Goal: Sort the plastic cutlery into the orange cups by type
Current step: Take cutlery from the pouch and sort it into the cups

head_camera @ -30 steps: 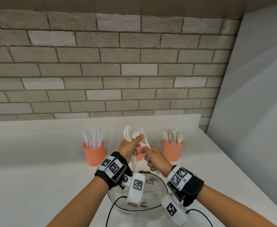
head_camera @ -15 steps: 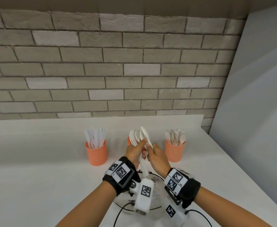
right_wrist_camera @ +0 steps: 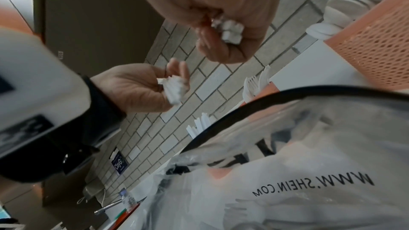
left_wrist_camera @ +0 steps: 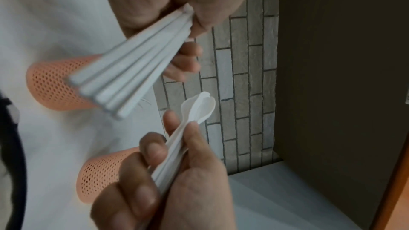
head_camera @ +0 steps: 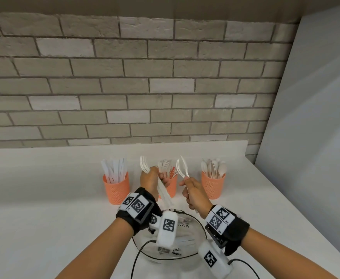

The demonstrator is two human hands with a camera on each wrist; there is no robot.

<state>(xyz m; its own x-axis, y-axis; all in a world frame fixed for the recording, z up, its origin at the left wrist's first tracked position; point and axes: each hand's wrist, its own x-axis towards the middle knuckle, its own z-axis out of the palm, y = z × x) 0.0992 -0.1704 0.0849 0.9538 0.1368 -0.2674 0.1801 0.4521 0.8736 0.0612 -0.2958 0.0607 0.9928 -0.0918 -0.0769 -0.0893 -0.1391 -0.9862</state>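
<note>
Three orange mesh cups stand in a row at the back: the left cup (head_camera: 115,188) holds knives, the middle cup (head_camera: 171,188) forks, the right cup (head_camera: 213,186) spoons. My left hand (head_camera: 155,178) grips a bundle of white forks (head_camera: 144,165) in front of the middle cup; their handles (left_wrist_camera: 124,80) fan out below the fist. My right hand (head_camera: 187,184) holds a few white cutlery pieces (head_camera: 182,167) upright between the middle and right cups. Their exact type is unclear. The two hands are apart.
A clear bowl (head_camera: 202,228) lined with a printed plastic bag (right_wrist_camera: 309,181) sits on the white counter right under my wrists. A brick wall runs behind the cups, and a grey panel closes off the right side.
Both hands were joined on one bundle of cutlery. Now the right hand has drawn a few pieces off to the right, and the left hand keeps the rest, shifted slightly left.
</note>
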